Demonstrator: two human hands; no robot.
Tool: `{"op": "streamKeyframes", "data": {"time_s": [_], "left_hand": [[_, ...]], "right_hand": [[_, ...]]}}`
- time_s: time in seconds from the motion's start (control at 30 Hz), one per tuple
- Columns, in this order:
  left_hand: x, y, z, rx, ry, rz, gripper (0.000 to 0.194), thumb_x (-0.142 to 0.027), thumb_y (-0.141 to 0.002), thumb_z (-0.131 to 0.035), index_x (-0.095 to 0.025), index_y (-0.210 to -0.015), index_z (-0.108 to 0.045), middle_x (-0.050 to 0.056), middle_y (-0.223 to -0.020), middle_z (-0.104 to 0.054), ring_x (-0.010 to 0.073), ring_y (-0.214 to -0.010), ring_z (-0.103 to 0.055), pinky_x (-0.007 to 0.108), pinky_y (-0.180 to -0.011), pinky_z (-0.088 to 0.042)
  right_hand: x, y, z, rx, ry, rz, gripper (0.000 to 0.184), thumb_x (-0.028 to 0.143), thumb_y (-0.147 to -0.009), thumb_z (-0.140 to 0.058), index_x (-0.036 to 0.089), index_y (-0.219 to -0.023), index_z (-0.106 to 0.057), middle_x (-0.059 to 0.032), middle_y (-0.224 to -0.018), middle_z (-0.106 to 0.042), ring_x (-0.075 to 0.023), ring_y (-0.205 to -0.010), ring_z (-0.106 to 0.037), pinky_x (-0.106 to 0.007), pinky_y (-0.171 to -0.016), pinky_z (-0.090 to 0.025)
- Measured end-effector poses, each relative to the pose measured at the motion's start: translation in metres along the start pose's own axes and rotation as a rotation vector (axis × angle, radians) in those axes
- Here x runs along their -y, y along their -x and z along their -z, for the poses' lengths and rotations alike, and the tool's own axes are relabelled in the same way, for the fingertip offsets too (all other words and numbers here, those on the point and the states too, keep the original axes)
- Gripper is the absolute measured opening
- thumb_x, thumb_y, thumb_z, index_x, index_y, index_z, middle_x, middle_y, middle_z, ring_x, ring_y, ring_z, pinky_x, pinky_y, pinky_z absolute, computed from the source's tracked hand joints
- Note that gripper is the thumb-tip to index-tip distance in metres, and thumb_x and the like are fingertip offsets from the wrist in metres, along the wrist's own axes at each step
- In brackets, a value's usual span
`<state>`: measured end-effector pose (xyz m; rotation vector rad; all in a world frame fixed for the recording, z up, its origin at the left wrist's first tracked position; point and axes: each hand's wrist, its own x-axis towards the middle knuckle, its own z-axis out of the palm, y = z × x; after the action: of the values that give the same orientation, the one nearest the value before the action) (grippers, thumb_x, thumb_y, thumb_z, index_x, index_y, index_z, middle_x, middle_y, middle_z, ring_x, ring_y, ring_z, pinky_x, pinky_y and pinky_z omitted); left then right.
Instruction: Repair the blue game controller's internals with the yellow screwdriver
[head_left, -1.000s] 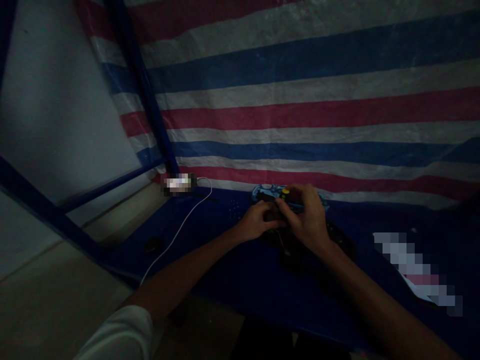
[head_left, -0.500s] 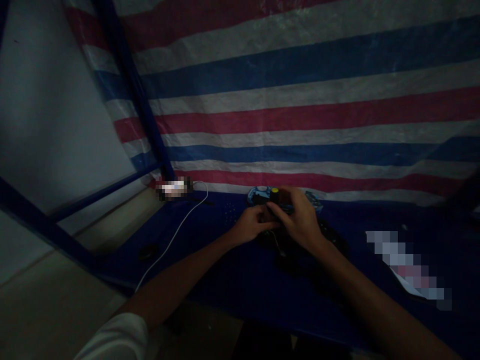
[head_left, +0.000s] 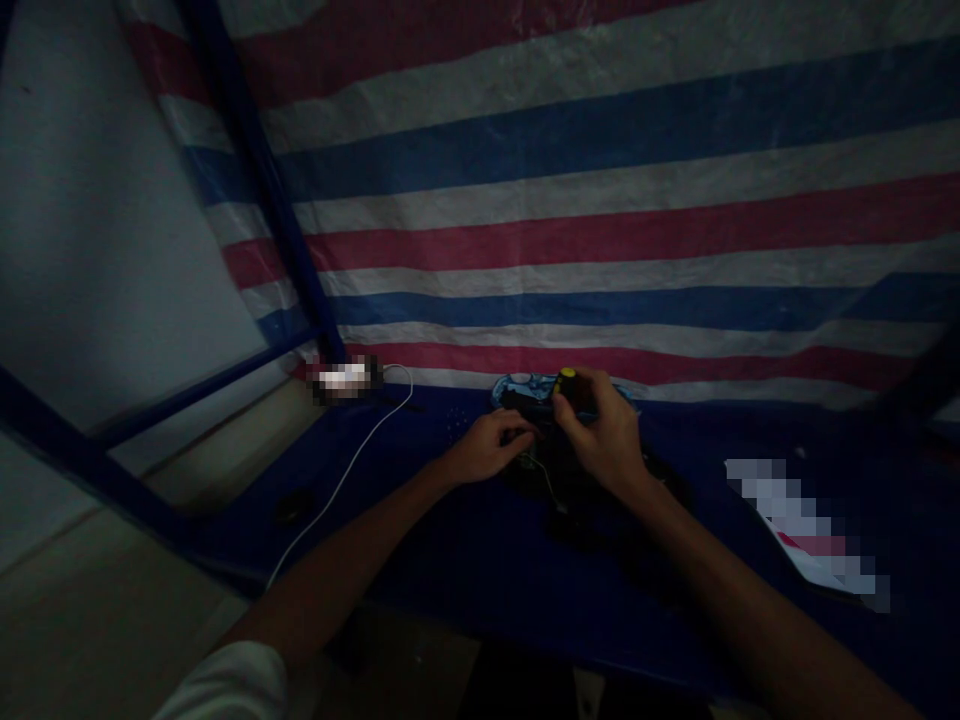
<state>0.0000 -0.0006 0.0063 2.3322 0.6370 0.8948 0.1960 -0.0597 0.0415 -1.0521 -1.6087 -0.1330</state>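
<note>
My right hand (head_left: 606, 432) is closed around a screwdriver (head_left: 568, 386), its handle black with yellow at the top end; its shaft cannot be seen in the gloom. Left of it, my left hand (head_left: 489, 444) has its fingers curled at the edge of a dark assembly (head_left: 551, 455), and what they pinch is hidden. From below those fingers a thin pale wire (head_left: 550, 478) runs down across the dark parts. Behind both hands lies a shiny light-blue shell-like piece (head_left: 517, 384), partly covered by the right hand.
A blue surface (head_left: 450, 560) carries everything. At left are a white cable (head_left: 349, 470), a blurred-out bright object (head_left: 345, 377) and a small dark round item (head_left: 295, 505). Tiny pale specks (head_left: 456, 422) lie near the left hand. Papers (head_left: 806, 545) lie right; a striped sheet (head_left: 600, 230) hangs behind.
My right hand has lifted away from the left with the screwdriver, which now leans instead of standing upright. My left hand has shifted slightly left, and more of the wire shows.
</note>
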Motion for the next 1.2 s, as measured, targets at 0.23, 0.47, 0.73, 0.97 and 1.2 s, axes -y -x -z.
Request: {"op": "streamKeyframes", "data": {"time_s": [0.23,0.47,0.73,0.97,1.2], "left_hand": [[-0.0025,0.0027,0.0037,0.069,-0.065,-0.006,0.014,-0.027,-0.093,-0.07,-0.018,-0.102,-0.076,0.003,-0.09,-0.068,0.0161,-0.085,-0.059,0.027,-0.079,-0.048],[-0.0048,0.0033,0.0082,0.133,-0.081,-0.052,0.011,-0.025,-0.09,-0.074,-0.019,-0.099,-0.075,0.004,-0.093,-0.07,0.0184,-0.094,-0.059,0.03,-0.085,-0.047],[-0.0006,0.0047,0.0082,0.142,-0.082,-0.064,0.012,-0.024,-0.089,-0.074,-0.02,-0.1,-0.075,0.003,-0.095,-0.069,0.018,-0.093,-0.06,0.031,-0.087,-0.046],[0.0018,0.0047,0.0048,0.133,-0.07,-0.062,0.016,-0.025,-0.091,-0.071,-0.019,-0.106,-0.076,0.006,-0.101,-0.07,0.0201,-0.101,-0.061,0.033,-0.093,-0.047],[0.0042,0.0045,0.0029,0.144,-0.058,-0.056,0.019,-0.028,-0.093,-0.069,-0.021,-0.11,-0.076,0.007,-0.106,-0.071,0.0214,-0.106,-0.061,0.036,-0.096,-0.047]], "right_hand": [[-0.0004,0.0016,-0.0026,0.03,0.006,0.012,0.026,0.036,-0.095,-0.061,0.022,-0.116,-0.059,-0.0058,-0.093,-0.071,-0.021,-0.077,-0.067,-0.035,-0.072,-0.054],[0.0003,0.0028,-0.0037,0.04,0.005,0.006,0.027,0.038,-0.096,-0.06,0.022,-0.117,-0.059,-0.0055,-0.093,-0.071,-0.0211,-0.077,-0.066,-0.035,-0.073,-0.055],[0.0005,0.0033,-0.0048,0.048,0.016,0.02,0.025,0.037,-0.095,-0.06,0.023,-0.116,-0.058,-0.0047,-0.09,-0.07,-0.0211,-0.076,-0.066,-0.034,-0.071,-0.055],[0.0009,0.0043,-0.0048,0.033,0.015,0.047,0.026,0.036,-0.097,-0.06,0.021,-0.118,-0.057,-0.0046,-0.09,-0.069,-0.0202,-0.076,-0.066,-0.034,-0.072,-0.055],[0.0006,0.0042,-0.006,0.05,-0.01,0.029,0.026,0.037,-0.097,-0.059,0.021,-0.117,-0.057,-0.0036,-0.088,-0.067,-0.02,-0.074,-0.065,-0.034,-0.072,-0.054]]}}
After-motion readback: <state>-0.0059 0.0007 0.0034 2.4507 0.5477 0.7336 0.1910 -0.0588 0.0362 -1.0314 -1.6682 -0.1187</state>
